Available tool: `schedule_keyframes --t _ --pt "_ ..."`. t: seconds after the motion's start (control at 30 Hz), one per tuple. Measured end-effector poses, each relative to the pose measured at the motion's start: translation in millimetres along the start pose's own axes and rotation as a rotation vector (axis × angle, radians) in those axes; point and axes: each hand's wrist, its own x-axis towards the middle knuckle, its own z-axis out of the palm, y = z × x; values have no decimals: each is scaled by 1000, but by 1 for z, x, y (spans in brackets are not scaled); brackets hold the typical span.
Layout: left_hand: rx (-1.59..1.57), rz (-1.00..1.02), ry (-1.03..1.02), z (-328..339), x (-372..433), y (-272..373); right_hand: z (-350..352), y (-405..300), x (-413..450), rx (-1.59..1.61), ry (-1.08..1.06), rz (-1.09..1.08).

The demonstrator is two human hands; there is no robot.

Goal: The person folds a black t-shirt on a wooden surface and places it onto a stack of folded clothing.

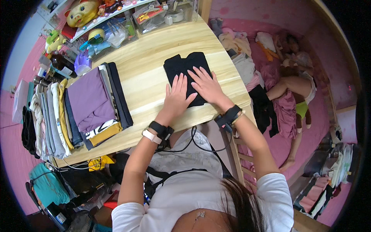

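A folded black garment (184,65) lies flat on the light wooden desk (145,69), close to its right front edge. My left hand (176,97) rests with spread fingers on the garment's lower left part. Higher and to the right, my right hand (207,85) presses on it with the palm down and fingers apart. Neither hand grips anything. On the left of the desk is a stack of folded clothes with a purple garment (89,98) on top. Dark folded cloth (120,98) shows along the stack's right side.
A row of upright folded clothes (55,116) fills the desk's left end. Clear bins (165,17) and a shelf with a golden pig figurine (82,13) stand behind. Cables (200,149) hang between my wrists. On the right, another person (295,84) lies on a pink bed (313,121) among loose clothes.
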Motion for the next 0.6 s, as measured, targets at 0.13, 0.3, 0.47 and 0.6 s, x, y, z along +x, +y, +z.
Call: schedule_keyframes --t 0.13,0.3,0.47,0.6 --pt "12 -13 -30 -12 -12 12 -25 4 18 286 -193 101" --pt "180 123 160 18 -15 41 -22 -29 62 147 -181 -194" --pt "43 71 163 13 -18 45 -18 -17 88 -82 -360 -3" --pt "-29 121 100 2 -19 34 -43 33 103 -86 -311 372"
